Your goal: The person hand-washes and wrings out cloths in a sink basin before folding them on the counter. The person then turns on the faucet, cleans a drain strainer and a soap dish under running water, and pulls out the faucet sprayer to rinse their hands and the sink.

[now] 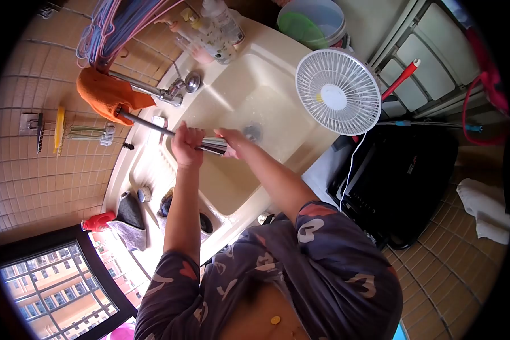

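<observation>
I have the metal pole (147, 122) in both hands, slanting across the near-left side of the sink (277, 116). My left hand (187, 144) is wrapped tightly round it, fingers curled into a fist on the slim shaft, just where it meets the wide shiny part. My right hand (235, 143) closes on the end of that wide part, thumb along the top; its other fingers are partly hidden, so I can't tell how hard they press. At the far end sits the orange cloth (99, 93), bunched by the wall beside the tap (175, 89) and right under the hanging clothes hangers (105, 34) — whether it is fastened to the pole or only draped there, I can't make out. As for progress, I'd judge I am somewhere in the middle: pole and cloth are together and my hold is made, but nothing has been set down and neither hand is free. What is left, as I judge it, is whatever this two-handed grip is for, and then letting go — the pictures don't show either finished. The white fan (334, 93) stands to the right of the sink, well apart from both hands.
</observation>
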Tool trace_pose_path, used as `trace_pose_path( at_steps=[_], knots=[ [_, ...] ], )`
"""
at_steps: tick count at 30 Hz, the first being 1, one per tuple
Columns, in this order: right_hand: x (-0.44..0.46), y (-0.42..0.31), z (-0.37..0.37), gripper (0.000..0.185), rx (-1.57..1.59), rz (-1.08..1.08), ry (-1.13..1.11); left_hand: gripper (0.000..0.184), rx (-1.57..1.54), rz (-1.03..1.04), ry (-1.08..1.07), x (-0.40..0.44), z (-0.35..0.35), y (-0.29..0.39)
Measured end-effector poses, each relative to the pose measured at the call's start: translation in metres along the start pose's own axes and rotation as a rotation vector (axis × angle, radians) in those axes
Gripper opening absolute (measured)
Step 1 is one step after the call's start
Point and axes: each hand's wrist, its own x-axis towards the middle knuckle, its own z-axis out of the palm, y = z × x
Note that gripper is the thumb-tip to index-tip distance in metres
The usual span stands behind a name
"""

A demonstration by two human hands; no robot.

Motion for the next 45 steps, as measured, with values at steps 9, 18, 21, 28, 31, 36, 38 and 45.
trace_pose_path(
  at_steps=[9,18,21,28,31,36,38,45],
  knots=[
    [0.036,0.090,-0.017,0.037,0.541,0.114,0.141,0.046,0.082,0.048,0.011,-0.005,0.001,0.015],
    [0.023,0.075,-0.012,0.029,0.615,0.037,0.304,0.043,0.048,0.088,0.017,-0.004,-0.005,0.016],
    [0.029,0.061,0.003,0.022,0.945,-0.066,0.276,0.043,0.139,0.124,0.047,0.003,-0.005,0.014],
    [-0.030,-0.029,0.063,0.038,-0.975,-1.387,0.774,0.042,0.250,-0.082,0.140,0.007,0.027,0.020],
    [-0.015,-0.048,0.055,0.047,-1.111,-0.747,0.377,0.038,0.067,-0.147,0.091,0.003,0.026,0.016],
    [-0.021,-0.074,0.046,0.070,-1.038,-0.360,0.134,0.041,0.034,0.097,0.235,0.014,0.018,0.005],
    [-0.041,-0.062,0.040,0.066,-0.639,-0.297,-0.019,0.036,0.013,0.164,0.340,0.007,0.034,0.010],
    [-0.025,-0.024,0.038,0.034,0.075,-0.342,0.200,0.036,0.390,0.213,0.529,-0.008,0.050,-0.002]
  ],
)
